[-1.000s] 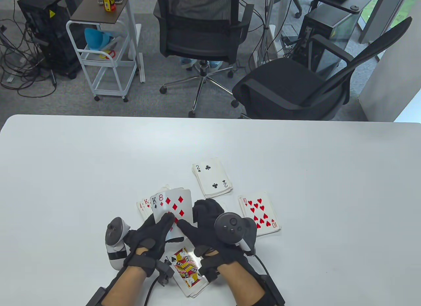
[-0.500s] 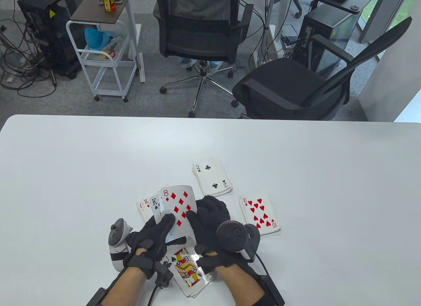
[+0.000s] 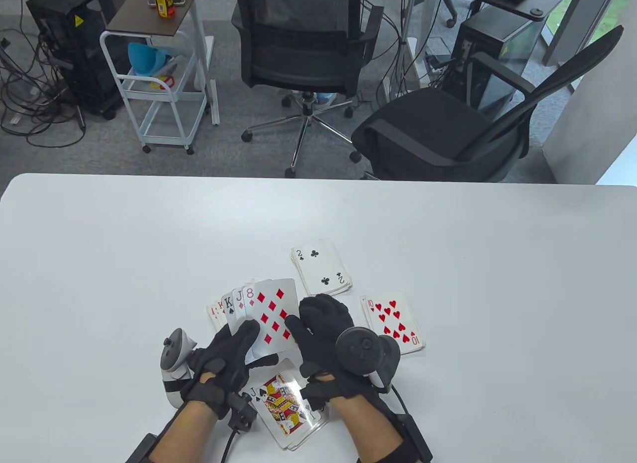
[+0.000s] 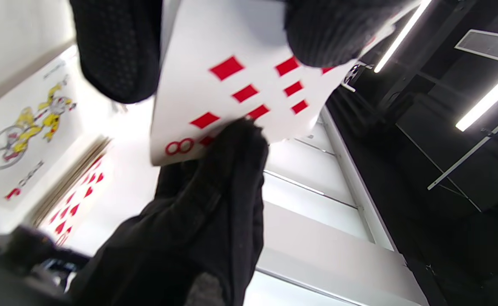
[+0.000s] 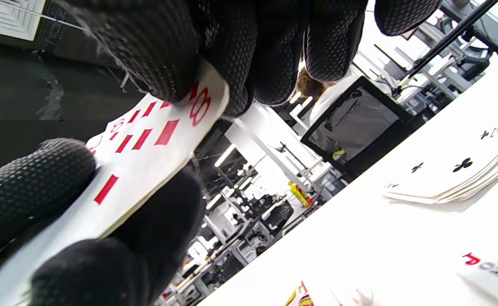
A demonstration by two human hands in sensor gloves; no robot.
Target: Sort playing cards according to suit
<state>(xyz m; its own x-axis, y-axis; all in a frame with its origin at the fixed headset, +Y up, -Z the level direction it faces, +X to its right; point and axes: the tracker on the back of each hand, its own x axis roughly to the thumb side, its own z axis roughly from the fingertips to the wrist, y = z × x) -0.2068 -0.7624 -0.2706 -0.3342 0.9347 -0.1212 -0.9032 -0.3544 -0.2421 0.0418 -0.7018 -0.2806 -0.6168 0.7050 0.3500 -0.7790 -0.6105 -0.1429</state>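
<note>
Both hands work one fan of cards (image 3: pixel 254 309) above the surface (image 3: pixel 149 244): the left hand (image 3: pixel 226 356) grips the fan, while the right hand (image 3: pixel 323 328) pinches its front eight of diamonds (image 3: pixel 272 314). Clubs pile (image 3: pixel 322 266), hearts pile (image 3: pixel 393 321) and jack-topped pile (image 3: pixel 284 406) lie nearby.

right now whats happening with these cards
A person is sorting cards by suit. The left hand holds a small fan with the 8 of diamonds in front, and the right hand pinches that card's edge. On the table lie face-up piles: clubs, hearts and spades.
</note>
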